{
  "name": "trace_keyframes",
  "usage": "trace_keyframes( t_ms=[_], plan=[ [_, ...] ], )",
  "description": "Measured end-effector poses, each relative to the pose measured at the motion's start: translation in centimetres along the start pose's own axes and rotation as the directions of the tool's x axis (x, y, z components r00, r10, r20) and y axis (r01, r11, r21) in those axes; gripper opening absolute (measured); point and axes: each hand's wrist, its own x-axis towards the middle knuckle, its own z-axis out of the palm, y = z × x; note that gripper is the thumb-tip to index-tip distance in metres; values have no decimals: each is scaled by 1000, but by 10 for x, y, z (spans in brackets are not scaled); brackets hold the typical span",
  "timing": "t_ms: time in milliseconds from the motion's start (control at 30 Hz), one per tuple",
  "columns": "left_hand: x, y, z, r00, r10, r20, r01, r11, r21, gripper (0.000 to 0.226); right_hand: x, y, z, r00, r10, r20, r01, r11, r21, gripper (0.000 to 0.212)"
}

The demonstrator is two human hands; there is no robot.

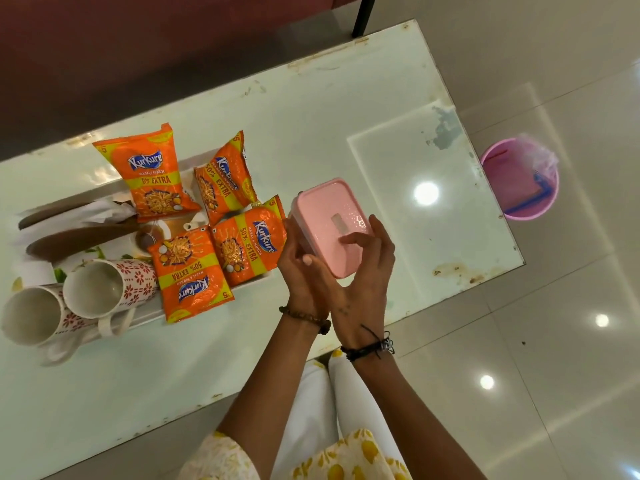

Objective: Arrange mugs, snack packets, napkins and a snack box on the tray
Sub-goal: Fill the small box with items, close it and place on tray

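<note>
Both hands hold a pink-lidded snack box (325,206) just right of the tray (258,279), above the table. My left hand (304,271) grips its near left side and my right hand (367,268) wraps its near right side with a finger on the lid. On the printed tray lie several orange snack packets (154,174), two white mugs with red flowers (104,289) on their sides at the near left, and a crumpled white napkin (104,209) at the back left.
The glass-topped table (433,161) runs from lower left to upper right, with a stained bare stretch to the right of the box. A pink bucket (519,181) stands on the tiled floor beyond the table's right edge. A dark red sofa (138,46) sits behind.
</note>
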Motion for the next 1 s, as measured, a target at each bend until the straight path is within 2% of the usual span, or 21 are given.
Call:
trace_keyframes(
  t_ms=[167, 233, 300, 333, 400, 433, 467, 533, 600, 633, 667, 733, 800, 833, 867, 1000],
  plan=[
    [1, 7, -2, 1000, 3, 5, -3, 1000, -13, 56, 9, 2, -6, 999, -6, 39, 6, 1000, 5, 46],
    [3, 19, -6, 999, 13, 29, -14, 999, 39, 51, 15, 3, -14, 998, -33, 52, 32, 999, 12, 45],
    [7, 37, -11, 998, -40, 47, 32, 986, 162, 43, 21, 5, -23, 991, -67, 119, 69, 998, -10, 45],
    [9, 45, -12, 996, -79, 31, 68, 963, 261, 47, 24, 7, -26, 981, -82, 176, 90, 995, -36, 46],
    [12, 56, -10, 993, -117, 8, 98, 860, 500, 59, 27, 10, -30, 956, -106, 273, 133, 988, -84, 48],
    [13, 58, -10, 994, -108, 10, 81, 799, 595, 58, 28, 12, -32, 947, -112, 302, 147, 984, -98, 49],
    [13, 57, -9, 996, -82, 18, 51, 754, 655, 53, 29, 12, -34, 939, -116, 325, 157, 982, -104, 50],
    [13, 55, -12, 999, -34, 43, -4, 733, 680, 37, 33, 12, -36, 926, -124, 356, 161, 984, -76, 52],
    [11, 53, -17, 997, -15, 74, -35, 771, 636, 27, 34, 9, -34, 951, -65, 301, 43, 996, 79, 54],
    [10, 51, -19, 997, -8, 82, -44, 789, 613, 26, 34, 6, -32, 967, 42, 250, -98, 972, 216, 52],
    [9, 49, -20, 996, 3, 87, -55, 797, 602, 27, 34, 4, -29, 956, 183, 230, -258, 899, 353, 48],
    [8, 46, -21, 996, 41, 85, -83, 800, 594, 29, 39, 5, -25, 838, 433, 332, -546, 683, 485, 44],
    [5, 44, -21, 994, 78, 74, -107, 795, 597, 33, 44, 8, -25, 704, 508, 496, -710, 509, 487, 35],
    [4, 44, -22, 993, 95, 70, -118, 796, 593, 35, 45, 8, -26, 683, 493, 539, -731, 477, 489, 28],
    [2, 44, -23, 992, 110, 67, -128, 803, 582, 38, 46, 8, -26, 693, 472, 545, -721, 481, 499, 23],
    [-8, 48, -23, 987, 143, 72, -159, 827, 540, 45, 43, 1, -22, 787, 408, 462, -614, 589, 525, 17]
  ],
)
